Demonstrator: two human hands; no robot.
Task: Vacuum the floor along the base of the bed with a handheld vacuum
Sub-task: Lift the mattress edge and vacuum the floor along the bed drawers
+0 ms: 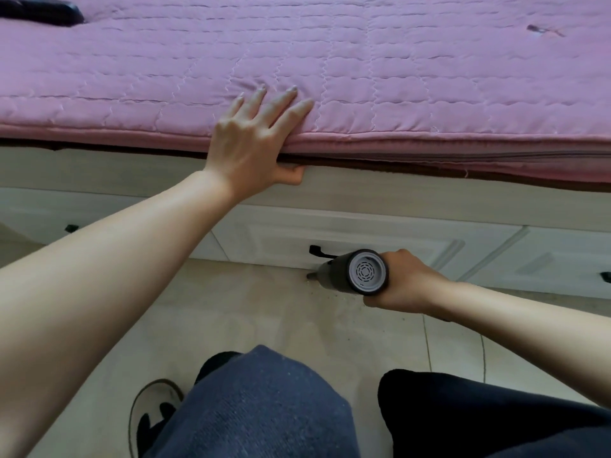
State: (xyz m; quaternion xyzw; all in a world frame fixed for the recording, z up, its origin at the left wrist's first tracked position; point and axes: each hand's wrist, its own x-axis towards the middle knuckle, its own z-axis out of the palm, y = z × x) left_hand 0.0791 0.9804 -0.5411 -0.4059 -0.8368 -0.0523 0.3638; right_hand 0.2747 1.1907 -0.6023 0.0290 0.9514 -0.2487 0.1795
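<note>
My right hand (pixel 406 282) grips a dark handheld vacuum (pixel 357 272) with a round grey vented end facing me. Its nozzle tip (pixel 310 276) touches the beige tile floor (pixel 231 309) right at the foot of the white bed base (pixel 380 236). Small dark crumbs lie on the floor just under the vacuum. My left hand (pixel 254 143) rests on the edge of the pink quilted mattress (pixel 363 77), fingers spread on top and thumb tucked under the edge.
The bed base has drawers with black handles (pixel 319 251). A dark object (pixel 43 11) lies on the mattress at the far left. My knees and one shoe (pixel 152 414) fill the bottom of the view.
</note>
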